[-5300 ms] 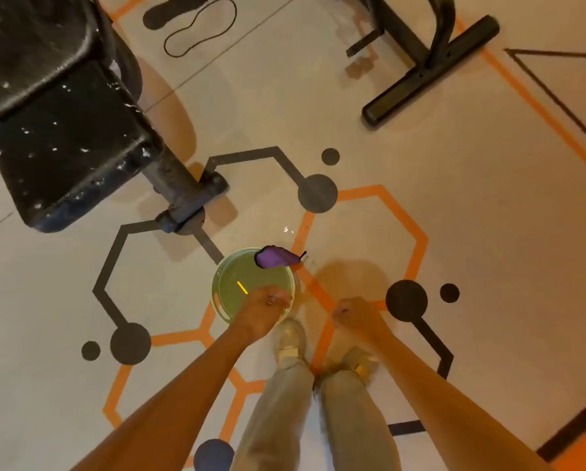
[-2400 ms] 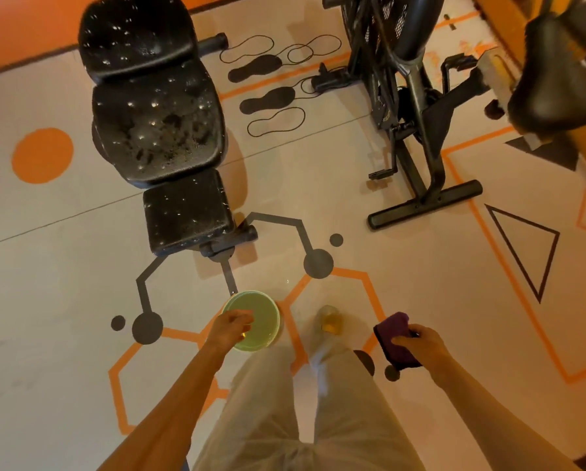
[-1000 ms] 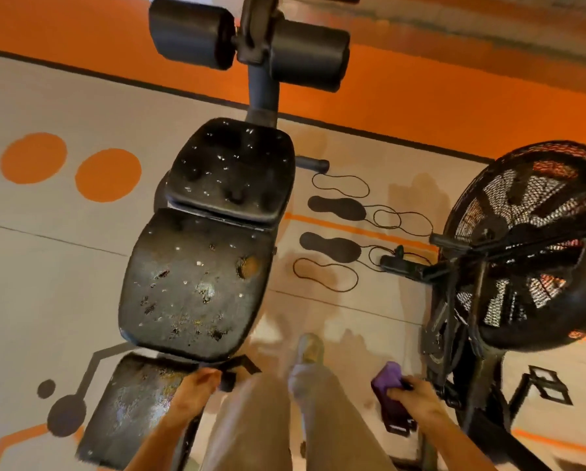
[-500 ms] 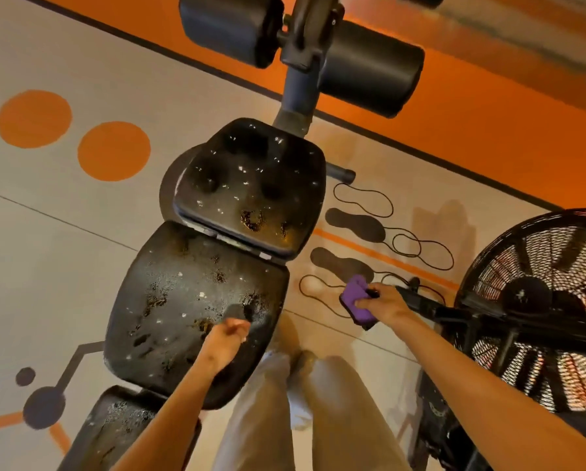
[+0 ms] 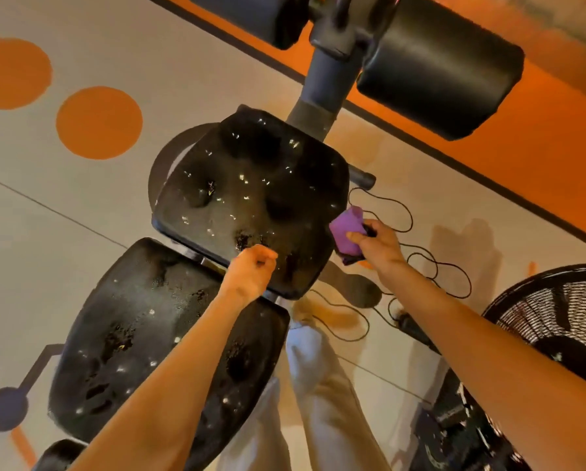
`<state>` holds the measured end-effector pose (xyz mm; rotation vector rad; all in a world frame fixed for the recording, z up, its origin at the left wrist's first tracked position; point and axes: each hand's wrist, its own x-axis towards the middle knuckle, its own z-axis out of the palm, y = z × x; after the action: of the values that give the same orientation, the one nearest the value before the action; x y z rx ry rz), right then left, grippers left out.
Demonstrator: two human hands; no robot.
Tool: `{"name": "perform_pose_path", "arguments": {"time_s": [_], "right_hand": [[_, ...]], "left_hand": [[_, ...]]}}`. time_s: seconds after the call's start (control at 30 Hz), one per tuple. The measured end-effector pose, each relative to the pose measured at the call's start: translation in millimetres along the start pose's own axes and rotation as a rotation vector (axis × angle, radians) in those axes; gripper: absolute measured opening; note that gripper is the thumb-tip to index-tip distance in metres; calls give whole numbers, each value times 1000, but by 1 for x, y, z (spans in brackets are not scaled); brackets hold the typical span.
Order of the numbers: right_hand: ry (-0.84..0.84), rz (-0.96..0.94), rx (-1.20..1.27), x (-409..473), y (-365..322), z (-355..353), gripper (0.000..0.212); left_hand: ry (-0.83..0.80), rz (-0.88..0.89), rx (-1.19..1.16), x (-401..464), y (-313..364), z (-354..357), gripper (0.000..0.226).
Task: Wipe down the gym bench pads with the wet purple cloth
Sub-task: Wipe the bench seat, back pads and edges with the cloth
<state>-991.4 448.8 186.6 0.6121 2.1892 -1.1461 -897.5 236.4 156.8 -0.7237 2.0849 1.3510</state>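
Two bare forearms reach forward from the bottom of the view, over a pair of light trouser legs (image 5: 322, 396). Nearest lies the long back pad (image 5: 142, 334) of the gym bench, black and cracked, dotted with bright wet specks and worn patches. Above its far edge hangs the left hand (image 5: 250, 270), its grip closed into a loose fist with nothing in it; whether it touches the padding cannot be told. Beyond the narrow gap sits the seat pad (image 5: 250, 198), also black, dimpled and speckled with droplets. Just beside that pad's right edge, the right hand (image 5: 376, 246) has its grip curled round the purple cloth (image 5: 347, 229), thumb and fingers pinching it so that a folded end sticks out toward the pad; the cloth is at the pad's edge, and contact cannot be confirmed. Under that hand, outlined shoe prints (image 5: 420, 260) are painted on the pale floor (image 5: 47, 205). At the right edge stands a black fan-wheel cage (image 5: 556, 321). Farther off, the bench's grey post (image 5: 322, 83) rises to two black foam rollers (image 5: 437, 69), with orange circles (image 5: 98, 122) on the left and an orange floor band (image 5: 539, 158) behind.
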Motion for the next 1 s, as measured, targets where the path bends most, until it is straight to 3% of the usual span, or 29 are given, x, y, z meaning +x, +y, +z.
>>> {"name": "perform_pose_path", "arguments": {"time_s": [0.27,0.43,0.5,0.6,0.67,0.73,0.8,1.0], "right_hand": [[11,2,161,100,-22,25,47],[132,-124,224,142,-22,50,49],[211,-217,85,153,-11,58,54],[413,-421,-361,160,4,59,68],[465,-679,-588,162,9,60,61],[405,-855,-774,169,10,67,52],[335,-831,-872,182,9,77,56],[302,-761,-794,154,36,99,53]], "left_hand": [[110,127,53,80,33,13,22],[214,289,111,118,34,25,23],[278,355,188,132,31,28,26],[361,461,354,151,24,29,33],[393,542,453,162,18,26,39],[408,612,537,172,12,20,43],[413,657,615,181,7,11,47],[388,624,737,202,-6,1,53]]}}
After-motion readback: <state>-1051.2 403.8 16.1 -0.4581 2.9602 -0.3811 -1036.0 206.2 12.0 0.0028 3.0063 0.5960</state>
